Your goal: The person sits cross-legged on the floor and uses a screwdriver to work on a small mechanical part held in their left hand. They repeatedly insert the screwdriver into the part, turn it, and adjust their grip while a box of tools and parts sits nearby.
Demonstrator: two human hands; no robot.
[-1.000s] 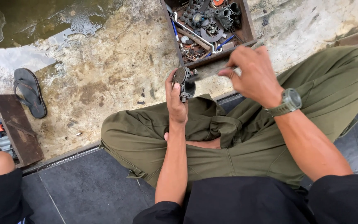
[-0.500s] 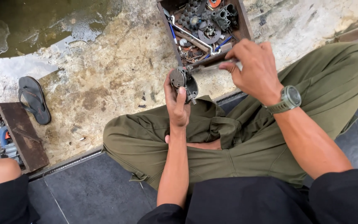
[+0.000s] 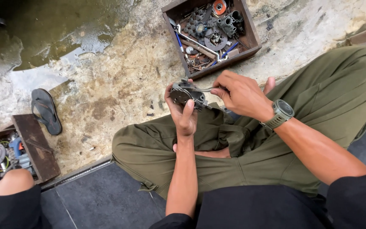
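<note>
I sit cross-legged in olive trousers on a dark tiled step. My left hand (image 3: 184,111) grips a small dark metal engine part (image 3: 186,94), with fins on one side, held up over my knees. My right hand (image 3: 240,94), with a wristwatch on its wrist, pinches a thin metal tool (image 3: 209,89) whose tip rests against the part's right side. A wooden box (image 3: 250,40) full of sockets, wrenches and small metal parts lies on the concrete just beyond my hands.
A dark flip-flop (image 3: 46,110) lies on stained concrete at the left. A second wooden box (image 3: 37,146) with a grinder and tools sits at the lower left, beside another person's bare knee (image 3: 12,181). A wet patch (image 3: 56,29) covers the far left ground.
My right hand has come back from the parts box and now holds a thin tool against the part. My left hand keeps the part, turned slightly.
</note>
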